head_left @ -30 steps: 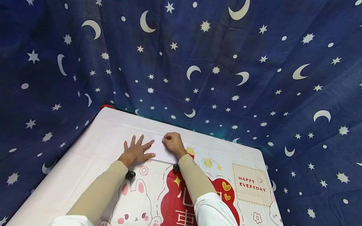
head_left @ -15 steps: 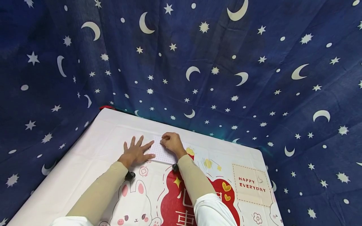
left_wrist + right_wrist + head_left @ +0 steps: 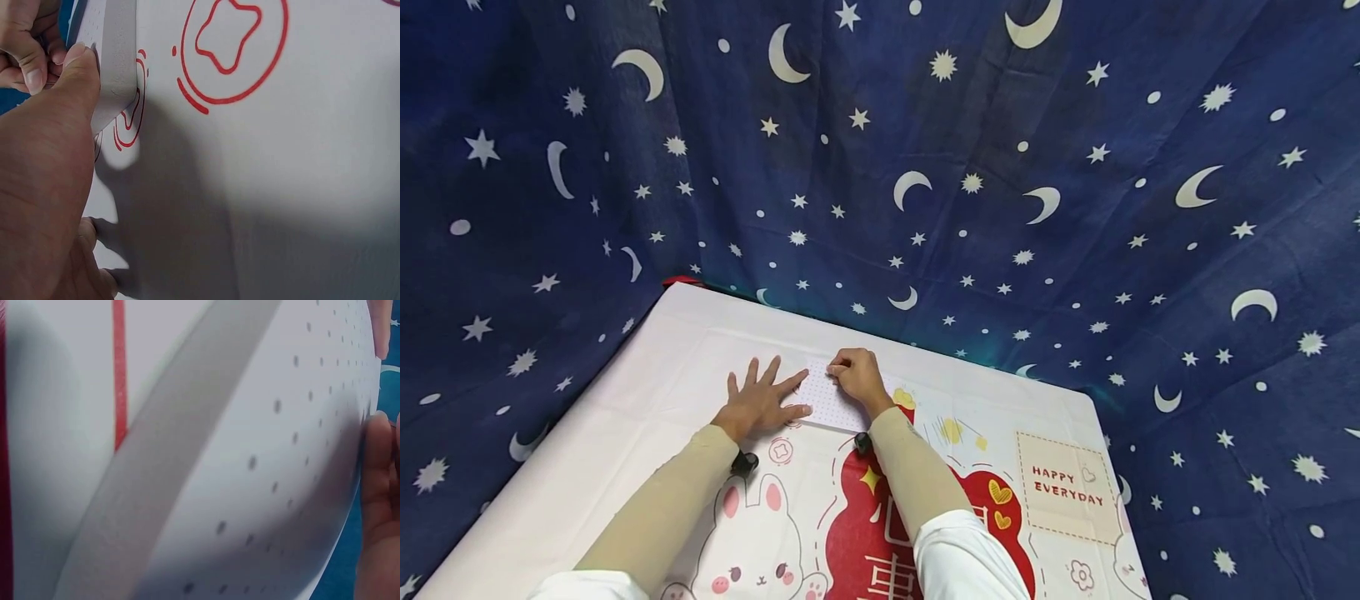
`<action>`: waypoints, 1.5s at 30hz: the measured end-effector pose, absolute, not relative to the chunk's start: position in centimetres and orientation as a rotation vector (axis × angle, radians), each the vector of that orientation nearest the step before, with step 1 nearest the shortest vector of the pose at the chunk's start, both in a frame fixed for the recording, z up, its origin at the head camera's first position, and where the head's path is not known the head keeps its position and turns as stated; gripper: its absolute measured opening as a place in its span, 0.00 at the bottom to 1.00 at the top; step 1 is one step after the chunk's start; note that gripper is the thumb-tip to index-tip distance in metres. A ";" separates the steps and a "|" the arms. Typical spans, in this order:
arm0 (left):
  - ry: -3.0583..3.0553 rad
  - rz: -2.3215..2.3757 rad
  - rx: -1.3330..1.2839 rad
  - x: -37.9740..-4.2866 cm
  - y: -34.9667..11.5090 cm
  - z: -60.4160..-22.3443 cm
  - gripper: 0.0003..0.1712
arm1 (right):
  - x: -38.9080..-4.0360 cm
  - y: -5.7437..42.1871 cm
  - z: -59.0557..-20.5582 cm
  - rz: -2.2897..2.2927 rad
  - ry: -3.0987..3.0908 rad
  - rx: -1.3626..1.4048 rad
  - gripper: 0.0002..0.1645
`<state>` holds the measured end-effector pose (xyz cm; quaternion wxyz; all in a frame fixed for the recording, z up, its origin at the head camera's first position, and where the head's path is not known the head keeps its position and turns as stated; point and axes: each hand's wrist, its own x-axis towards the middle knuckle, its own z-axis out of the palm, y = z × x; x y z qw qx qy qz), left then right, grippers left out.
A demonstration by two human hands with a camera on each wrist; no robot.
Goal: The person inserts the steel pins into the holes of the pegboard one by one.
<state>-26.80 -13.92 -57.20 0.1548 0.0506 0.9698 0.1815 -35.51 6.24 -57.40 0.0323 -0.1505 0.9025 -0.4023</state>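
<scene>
A thick white board (image 3: 831, 408) with rows of dark dots lies near the back of the table. My left hand (image 3: 756, 408) is spread flat at its left end, with thumb and index fingertip at the board's edge. In the left wrist view the left thumb (image 3: 75, 87) rests against the board's side (image 3: 119, 62). My right hand (image 3: 861, 382) is over the board's far part, thumb and index finger pinched together at the dotted surface. Whatever tiny thing sits between those fingertips is hidden, and I cannot tell its kind. The right wrist view shows the right thumb (image 3: 377, 469) beyond the dotted face (image 3: 250, 500).
A white tablecloth (image 3: 647, 400) covers the table, printed with a rabbit (image 3: 756, 542), red shapes and a "HAPPY EVERYDAY" panel (image 3: 1067, 487). Dark blue curtains (image 3: 925, 125) with moons and stars hang behind and at both sides. A black wrist camera (image 3: 745, 464) sits below the left hand.
My right fingertips have shifted slightly left over the board and then a little back, still pinched. My left hand stays in place, and the board has not moved.
</scene>
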 end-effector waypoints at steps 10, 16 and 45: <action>2.780 0.521 0.187 -26.6 -12.8 -56.8 0.47 | -34.9 7.3 -57.2 -1.145 2.858 -0.420 0.10; 2.765 0.522 0.210 -26.4 -12.1 -57.1 0.48 | -34.3 8.6 -57.2 -1.219 2.775 -0.368 0.03; 2.751 0.616 0.188 -26.9 -14.1 -56.9 0.51 | -32.3 26.2 -55.1 -1.437 2.794 0.081 0.11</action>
